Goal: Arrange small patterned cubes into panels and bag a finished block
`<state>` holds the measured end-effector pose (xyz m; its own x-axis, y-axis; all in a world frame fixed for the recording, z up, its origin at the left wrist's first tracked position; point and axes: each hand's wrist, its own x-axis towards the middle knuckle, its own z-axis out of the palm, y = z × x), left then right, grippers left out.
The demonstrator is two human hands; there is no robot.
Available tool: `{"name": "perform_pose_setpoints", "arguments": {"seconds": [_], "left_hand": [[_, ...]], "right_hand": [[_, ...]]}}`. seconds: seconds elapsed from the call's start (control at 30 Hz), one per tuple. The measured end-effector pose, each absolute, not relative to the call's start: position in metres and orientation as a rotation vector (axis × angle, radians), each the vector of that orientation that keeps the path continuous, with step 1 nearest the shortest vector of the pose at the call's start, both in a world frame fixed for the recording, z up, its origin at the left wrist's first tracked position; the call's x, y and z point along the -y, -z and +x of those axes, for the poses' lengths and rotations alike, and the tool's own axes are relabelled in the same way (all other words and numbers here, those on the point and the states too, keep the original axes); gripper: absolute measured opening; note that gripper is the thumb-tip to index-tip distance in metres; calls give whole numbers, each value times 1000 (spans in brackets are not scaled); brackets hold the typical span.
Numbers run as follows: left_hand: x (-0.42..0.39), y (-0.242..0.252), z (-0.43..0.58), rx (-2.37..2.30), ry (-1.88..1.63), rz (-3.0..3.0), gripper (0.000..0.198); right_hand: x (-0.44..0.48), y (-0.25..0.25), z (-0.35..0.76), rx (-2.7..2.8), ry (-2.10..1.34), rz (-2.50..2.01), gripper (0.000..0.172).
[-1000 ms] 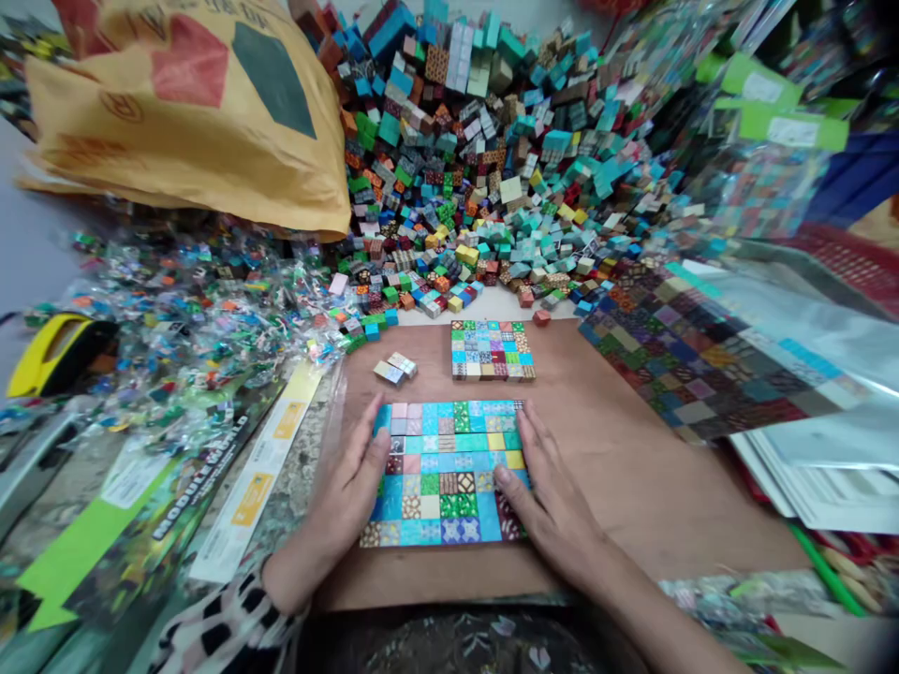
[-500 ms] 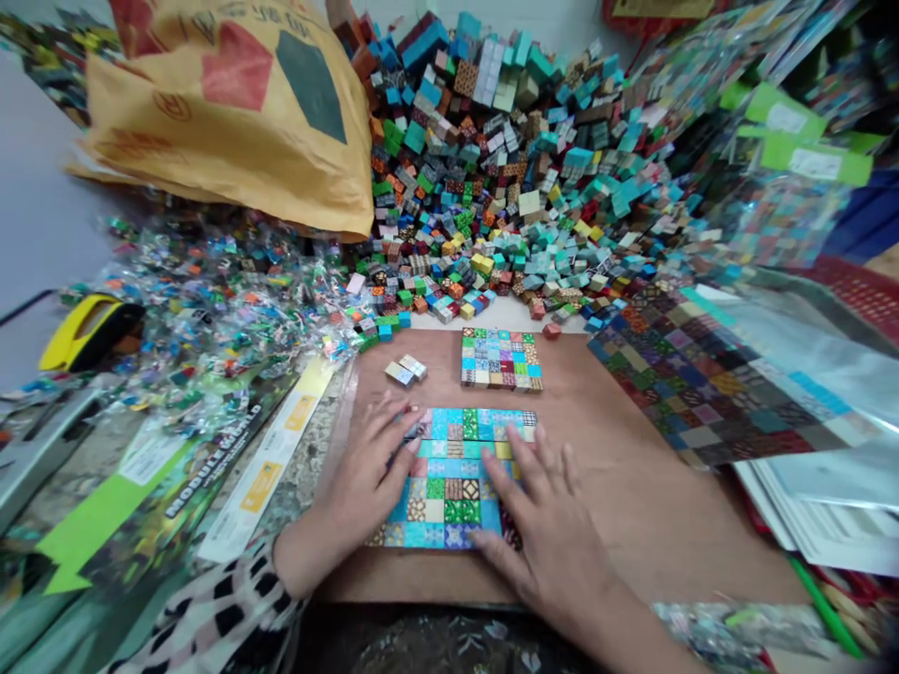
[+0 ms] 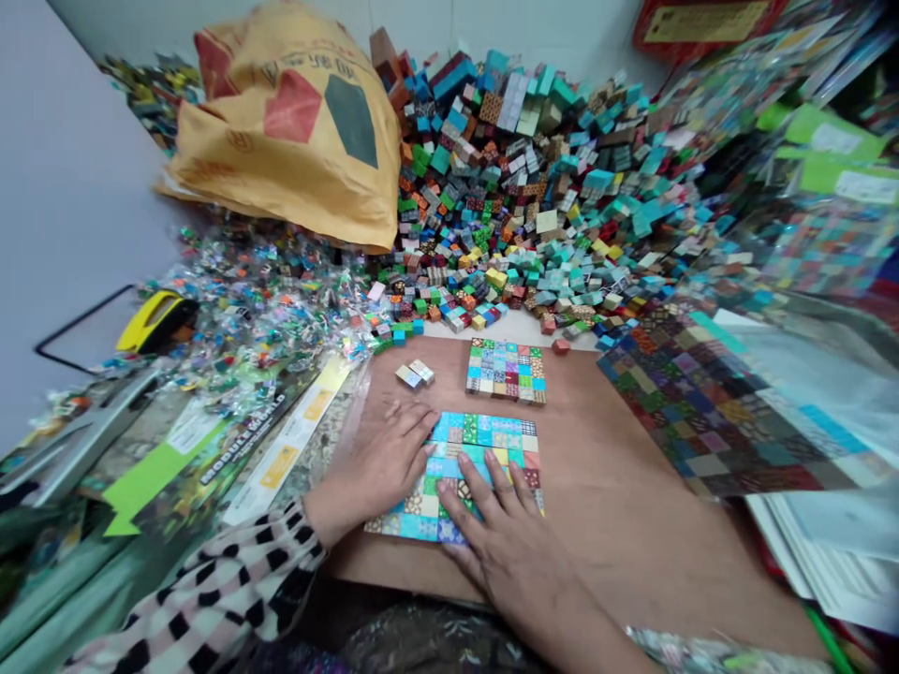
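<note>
A flat layer of colourful patterned cube blocks [image 3: 484,428], mostly light blue with green, brown and cream, lies on the brown board. My left hand [image 3: 386,461] rests along its left edge, fingers stretched out and covering that side. Across the lower middle of the layer, my right hand [image 3: 516,552] lies with spread fingers, hiding part of it. Neither hand grasps anything. Just behind sits a smaller slab of patterned blocks [image 3: 506,370]. A few pale blocks [image 3: 415,373] lie to its left.
A large heap of mixed blocks [image 3: 512,206] fills the back, beside a yellow sack [image 3: 281,168]. Small plastic-wrapped pieces [image 3: 273,290] and a yellow-black tool [image 3: 155,321] lie at left. A dark patterned block sheet [image 3: 674,402] and papers [image 3: 829,552] lie at right of the brown board [image 3: 632,524].
My right hand has slid left over the block layer, uncovering its right edge. My left hand stays at the left edge. The view has shifted a little.
</note>
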<state>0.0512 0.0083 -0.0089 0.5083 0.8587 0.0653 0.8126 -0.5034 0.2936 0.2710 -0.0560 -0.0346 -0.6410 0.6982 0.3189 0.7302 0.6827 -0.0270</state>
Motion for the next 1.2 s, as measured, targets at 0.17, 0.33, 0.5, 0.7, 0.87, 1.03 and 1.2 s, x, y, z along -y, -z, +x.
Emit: {"name": "perform_pose_setpoints", "arguments": {"seconds": [0.17,0.33,0.5,0.7,0.87,1.03,1.2], "left_hand": [[-6,16,49,-1440,-326,2550,45],[-6,14,50,-1449,-323,2554,44],[-4,7,53,-1462,-290,2528,43],[-3,4,57,-1467,-304,2481,43],[-3,6,57,-1460,-311,2469,43],[-3,15,55,-1432,-391,2444,44],[-1,19,56,-1422,-421,2431,45]], "right_hand": [[57,37,270,2558,124,-1128,51],[57,44,271,2517,104,-1126,51],[58,48,272,2513,91,-1123,49],[59,49,274,2530,103,-1127,49],[60,54,274,2528,153,-1124,49],[60,51,273,2535,192,-1098,53],[76,41,312,2438,83,-1087,75]]}}
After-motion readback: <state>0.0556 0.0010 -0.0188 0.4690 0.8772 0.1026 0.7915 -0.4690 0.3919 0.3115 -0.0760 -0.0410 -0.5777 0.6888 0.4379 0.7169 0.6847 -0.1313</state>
